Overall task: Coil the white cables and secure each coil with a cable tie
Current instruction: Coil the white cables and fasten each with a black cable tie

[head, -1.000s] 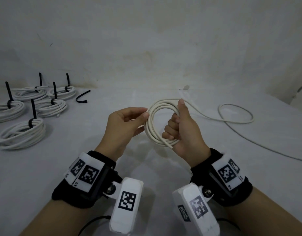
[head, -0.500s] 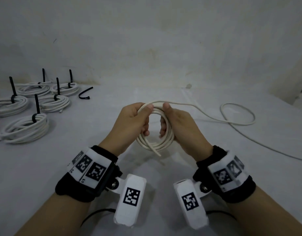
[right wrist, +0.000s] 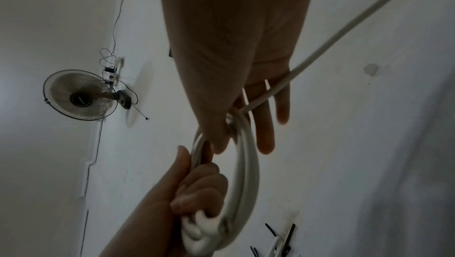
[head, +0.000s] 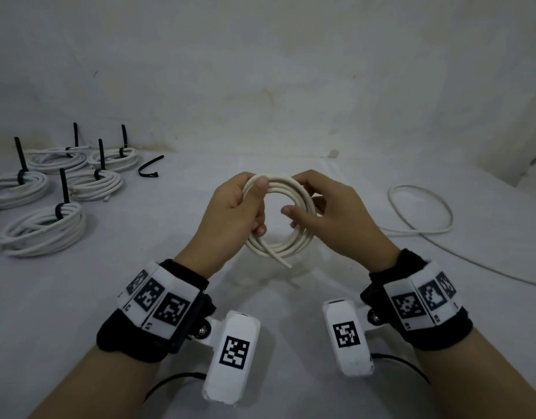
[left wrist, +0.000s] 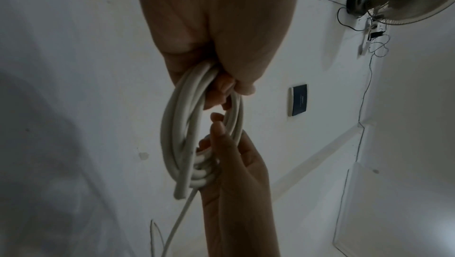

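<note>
Both hands hold a partly wound coil [head: 280,219] of white cable above the table [head: 170,267]. Left hand [head: 233,216], fingers curled, grips the coil's left side; right hand [head: 330,219] pinches its right side, outer fingers extended. Uncoiled cable [head: 421,213] trails right; five tied coils [head: 43,228] lie far left

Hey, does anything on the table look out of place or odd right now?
One black cable tie lies loose and bent beside the tied coils, unused. Otherwise nothing stands out.
</note>
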A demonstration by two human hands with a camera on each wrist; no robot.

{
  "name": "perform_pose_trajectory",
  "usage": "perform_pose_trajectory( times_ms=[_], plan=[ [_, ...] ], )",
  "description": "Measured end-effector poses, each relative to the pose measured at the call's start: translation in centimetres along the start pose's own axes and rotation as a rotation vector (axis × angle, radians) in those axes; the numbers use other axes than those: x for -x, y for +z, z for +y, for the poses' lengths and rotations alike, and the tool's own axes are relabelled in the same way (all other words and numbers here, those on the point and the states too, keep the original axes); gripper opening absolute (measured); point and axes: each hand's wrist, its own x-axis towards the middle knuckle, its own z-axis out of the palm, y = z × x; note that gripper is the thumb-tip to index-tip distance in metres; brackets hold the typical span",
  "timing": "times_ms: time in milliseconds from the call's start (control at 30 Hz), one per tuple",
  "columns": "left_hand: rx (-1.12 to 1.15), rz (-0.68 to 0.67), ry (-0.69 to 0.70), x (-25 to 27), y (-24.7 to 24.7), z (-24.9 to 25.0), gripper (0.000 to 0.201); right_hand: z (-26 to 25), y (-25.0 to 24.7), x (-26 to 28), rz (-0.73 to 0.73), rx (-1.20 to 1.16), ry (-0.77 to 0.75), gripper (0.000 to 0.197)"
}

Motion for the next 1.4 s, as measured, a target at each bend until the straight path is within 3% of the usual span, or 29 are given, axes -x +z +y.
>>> perform_pose_trajectory(
  times_ms=[100,233,433,600,800,1033,1400],
  plan=[
    [0.039,-0.081,-0.023,0.2,0.2,0.0,0.034,-0.6,0.1,0.1,0.081,-0.126,-0.001,0.015],
    [0.232,-0.159,-0.226,-0.1,-0.3,0.6,0.051,-0.5,0.5,0.1,0.095,-0.176,-0.02,0.016],
    [0.388,-0.294,-0.335,-0.1,-0.9,0.8,0.046,-0.3,1.2,-0.1,0.07,-0.259,0.049,0.019],
    [0.418,-0.314,-0.364,0.1,-0.9,1.1,0.034,-0.6,1.4,-0.1,0.089,-0.385,0.091,0.024],
    [0.341,-0.274,-0.378,0.1,-0.5,1.1,0.03,-0.2,0.8,-0.2,0.103,-0.39,0.1,0.033],
    [0.416,-0.192,-0.344,-0.2,-0.3,1.0,0.035,-0.2,0.3,-0.4,0.16,-0.228,0.021,0.011],
    [0.765,0.19,-0.16,-2.1,-3.4,0.1,0.041,3.5,-2.7,-0.1,-0.048,0.097,0.164,0.027]
  ],
)
